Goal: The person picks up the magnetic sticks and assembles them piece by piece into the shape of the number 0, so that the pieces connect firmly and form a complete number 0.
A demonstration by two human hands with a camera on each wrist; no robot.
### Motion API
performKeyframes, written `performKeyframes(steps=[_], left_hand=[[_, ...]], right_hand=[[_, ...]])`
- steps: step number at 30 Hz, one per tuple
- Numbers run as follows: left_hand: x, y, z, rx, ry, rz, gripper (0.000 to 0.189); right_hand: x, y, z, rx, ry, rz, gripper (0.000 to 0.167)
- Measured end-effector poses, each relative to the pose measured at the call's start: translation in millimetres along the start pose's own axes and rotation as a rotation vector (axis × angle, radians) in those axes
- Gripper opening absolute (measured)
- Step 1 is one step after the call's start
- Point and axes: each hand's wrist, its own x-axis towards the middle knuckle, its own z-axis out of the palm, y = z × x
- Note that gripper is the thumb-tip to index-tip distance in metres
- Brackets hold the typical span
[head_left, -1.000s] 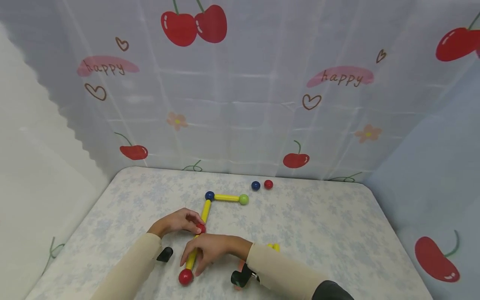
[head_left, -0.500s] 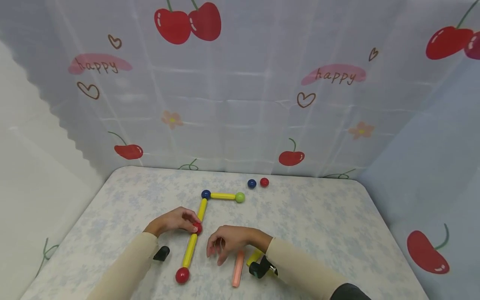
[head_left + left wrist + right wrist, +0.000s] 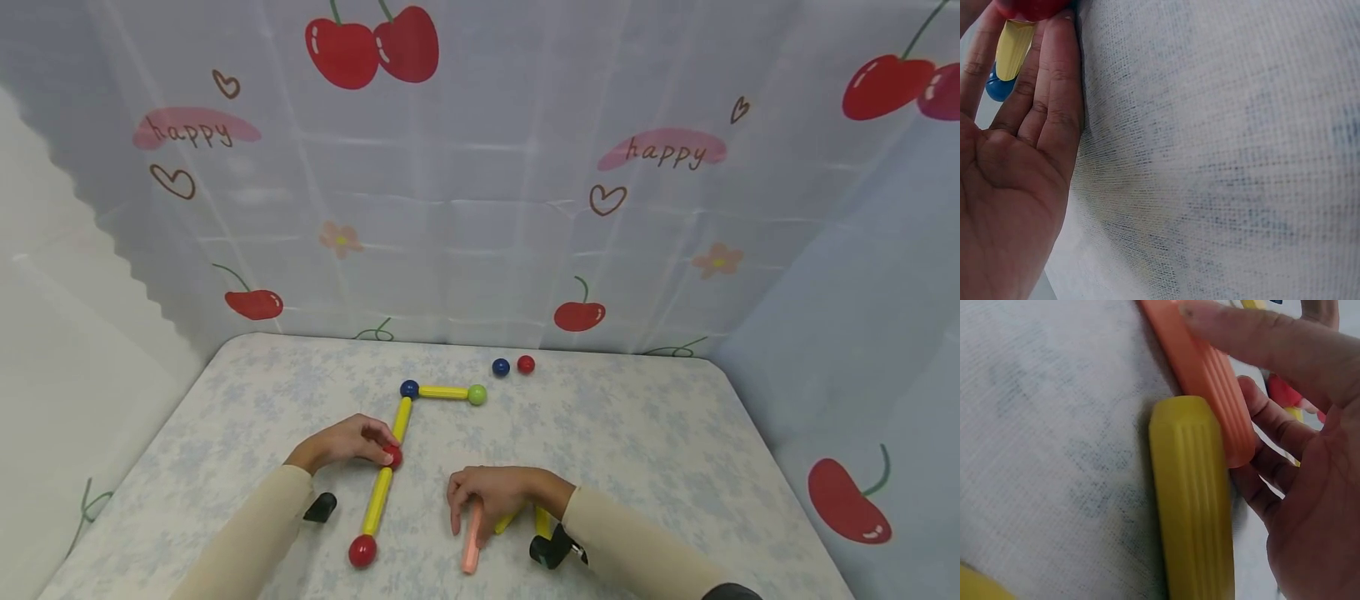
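My left hand holds a red ball between thumb and fingers, midway along a chain of toy rods and balls. From that ball one yellow rod runs up to a blue ball; another yellow rod leads down to a larger-looking red ball. A third yellow rod joins the blue ball to a green ball. My right hand pinches an orange rod lying on the table, thumb on one side and fingers on the other. Its upper end is covered in the head view.
Beside the orange rod lies a loose yellow rod, with another yellow rod partly under the right wrist. A spare blue ball and red ball sit near the table's back edge. A printed curtain hangs behind.
My right hand has left the lower yellow rod of the chain and moved right onto the orange rod. My left hand stays at the middle red ball.
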Motion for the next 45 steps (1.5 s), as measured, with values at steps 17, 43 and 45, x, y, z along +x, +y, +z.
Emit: performKeyframes(steps=[17,43,45], left_hand=[[-0.9,-1.2,0.5,0.018,0.017,-0.015,0.029],[-2.5,-1.4,-0.2,-0.015,0.003,0.036,0.027],[-3.2,-1.2,-0.3,-0.019,0.0,0.036,0.026]], right_hand=[[0.4,-3,9,-0.163,0.031,-0.039,0.018],[54.1,-35,18,0.103,-0.117,0.085,0.021],[57.8,-38,19,0.115,-0.129,0.089,0.022]])
